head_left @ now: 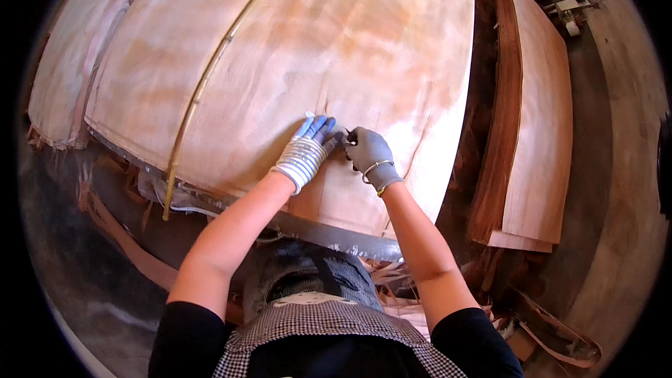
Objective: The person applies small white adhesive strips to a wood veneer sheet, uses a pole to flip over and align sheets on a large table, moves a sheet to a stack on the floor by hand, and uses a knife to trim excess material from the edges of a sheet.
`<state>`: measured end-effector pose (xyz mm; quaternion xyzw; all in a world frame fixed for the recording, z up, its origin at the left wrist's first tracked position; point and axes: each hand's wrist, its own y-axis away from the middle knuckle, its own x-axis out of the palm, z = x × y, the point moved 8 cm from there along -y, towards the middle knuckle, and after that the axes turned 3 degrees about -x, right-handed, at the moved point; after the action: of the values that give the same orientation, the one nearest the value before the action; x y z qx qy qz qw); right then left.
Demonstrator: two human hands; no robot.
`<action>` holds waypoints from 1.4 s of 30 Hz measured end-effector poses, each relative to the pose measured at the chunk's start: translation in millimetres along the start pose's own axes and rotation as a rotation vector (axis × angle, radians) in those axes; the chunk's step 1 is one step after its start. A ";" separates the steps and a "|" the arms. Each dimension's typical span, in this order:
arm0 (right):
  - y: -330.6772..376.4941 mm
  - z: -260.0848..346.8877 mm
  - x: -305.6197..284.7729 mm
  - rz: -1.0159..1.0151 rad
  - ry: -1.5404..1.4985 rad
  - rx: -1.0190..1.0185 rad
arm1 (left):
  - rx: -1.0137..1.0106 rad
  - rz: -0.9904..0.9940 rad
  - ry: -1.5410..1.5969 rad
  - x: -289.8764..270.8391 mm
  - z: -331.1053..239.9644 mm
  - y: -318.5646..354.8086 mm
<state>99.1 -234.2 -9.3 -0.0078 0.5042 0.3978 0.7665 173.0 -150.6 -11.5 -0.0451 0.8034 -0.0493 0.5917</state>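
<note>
A broad, pale wood veneer sheet (pixel 392 49) lies before me, with thin cracks running along its grain. My left hand (pixel 311 145), in a striped glove with blue fingers, rests on the sheet with its fingers stretched out beside a short crack. Close to its thumb, my right hand (pixel 369 156), in a grey glove, is closed over the veneer. A small dark tip shows at its fingers, too little to name what it grips. A slim yellowish stick (pixel 203 84) lies across the veneer to the left of my hands.
A thick stack of veneer (pixel 535 119) stands to the right, across a dark gap with scraps. Beyond it is a small pale device (pixel 572 8) on the floor. More veneer (pixel 63 91) lies at the far left. Torn strips (pixel 119 231) litter the floor below the table edge (pixel 329 238).
</note>
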 end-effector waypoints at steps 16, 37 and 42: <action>83.9 47.2 92.9 0.341 -0.700 0.119 | -0.487 -0.336 0.387 -60.1 30.9 160.6; 170.9 -55.3 24.9 0.030 -0.510 0.326 | -0.665 -0.299 0.343 -124.0 82.2 163.8; 168.5 -25.7 44.8 0.188 -0.660 0.286 | -1.213 0.019 0.338 -104.7 145.8 276.8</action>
<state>-16.9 -102.7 8.7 0.2746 0.2788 0.3729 0.8413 339.3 133.7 7.9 -0.3571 0.7712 0.4139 0.3262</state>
